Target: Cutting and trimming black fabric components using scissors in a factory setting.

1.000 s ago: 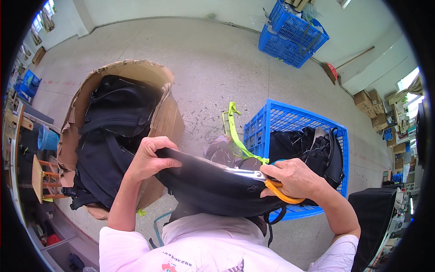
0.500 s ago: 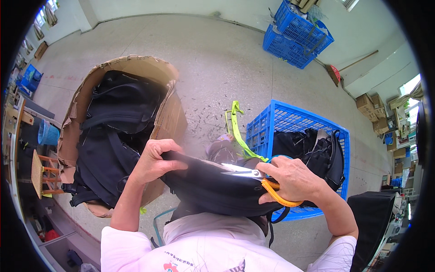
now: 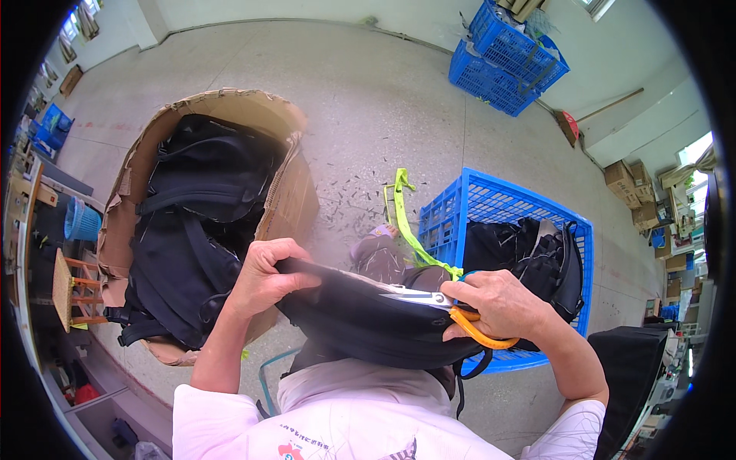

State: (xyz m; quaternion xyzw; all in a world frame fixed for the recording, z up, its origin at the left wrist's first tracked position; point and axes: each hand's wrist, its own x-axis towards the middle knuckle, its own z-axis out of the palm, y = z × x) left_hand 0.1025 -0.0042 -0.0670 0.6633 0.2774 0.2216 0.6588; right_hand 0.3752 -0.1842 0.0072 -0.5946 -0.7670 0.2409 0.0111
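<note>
A black backpack [image 3: 368, 326] lies across my lap, its upper edge stretched between both hands. My left hand [image 3: 268, 280] pinches that edge at its left end, thumb and fingers closed on the fabric. In my right hand [image 3: 498, 307] is a pair of scissors [image 3: 422, 297] with orange handles. The blades point left and lie along the backpack's edge. My right fingers also rest against the fabric, and whether they grip it is hidden.
To the left stands a torn cardboard box [image 3: 295, 192] full of black backpacks [image 3: 203, 184]. A blue plastic crate [image 3: 529, 197] on the right holds more black bags. A neon-yellow strap [image 3: 402, 218] hangs by the crate. Dark scraps litter the floor [image 3: 345, 100] ahead.
The scissor blades have come closer together and shifted slightly right along the edge with my right hand. My left hand keeps its pinch on the backpack.
</note>
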